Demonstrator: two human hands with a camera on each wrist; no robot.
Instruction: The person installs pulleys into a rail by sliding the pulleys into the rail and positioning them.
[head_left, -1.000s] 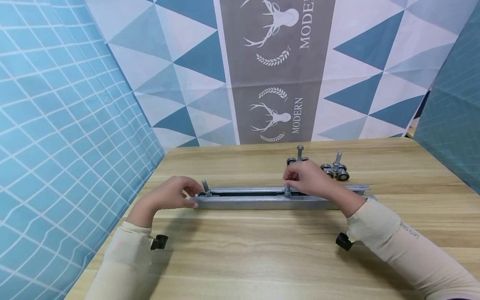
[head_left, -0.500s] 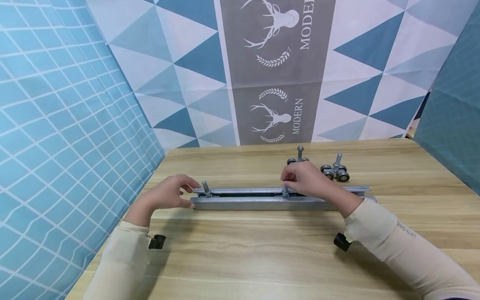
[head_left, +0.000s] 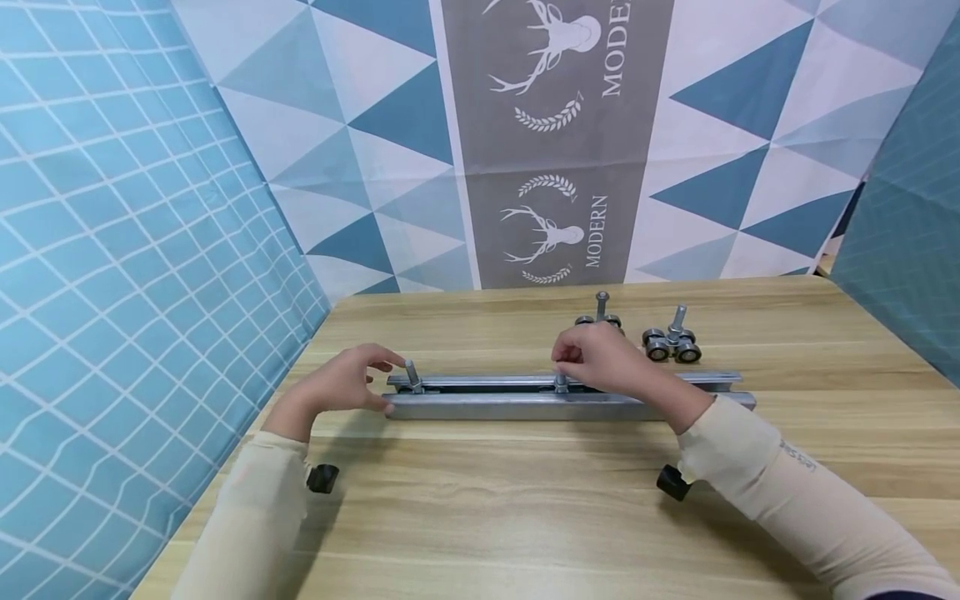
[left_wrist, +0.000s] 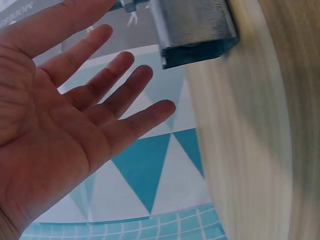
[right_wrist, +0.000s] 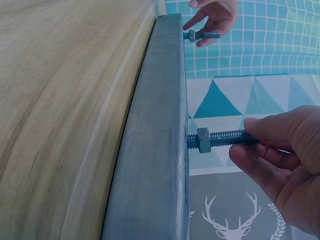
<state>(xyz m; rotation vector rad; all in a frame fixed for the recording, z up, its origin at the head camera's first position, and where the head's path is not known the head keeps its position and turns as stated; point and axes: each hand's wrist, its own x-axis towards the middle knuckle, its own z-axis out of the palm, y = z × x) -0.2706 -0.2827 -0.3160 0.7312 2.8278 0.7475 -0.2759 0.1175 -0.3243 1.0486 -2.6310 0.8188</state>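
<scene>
A person's right hand (head_left: 603,358) pinches the upper end of the right bolt (right_wrist: 220,139) between thumb and fingers, above its nut (right_wrist: 203,140), as the bolt rises from about the middle of a metal rail (head_left: 480,407) lying lengthwise across a wood-grain counter (head_left: 487,500). At the rail's left end, the left hand (head_left: 341,385) spreads loosely, thumb and fingers apart and gripping nothing; whether its thumb touches the metal cannot be told. Just beside those fingers, the left bolt (head_left: 412,375) stands upright in the rail's slot, not held.

Two bolts are already in place in the rail, their lower ends largely hidden by its walls. Two wheeled trolleys sit outside it on the far side of the counter: the left trolley (head_left: 602,308), partly covered by the right hand, and the right trolley (head_left: 675,337), in full view with its bolt pointing up. Judged by that count, the work looks about halfway along, with the pair in the rail set and the far pair yet to be fitted, if they belong there.
</scene>
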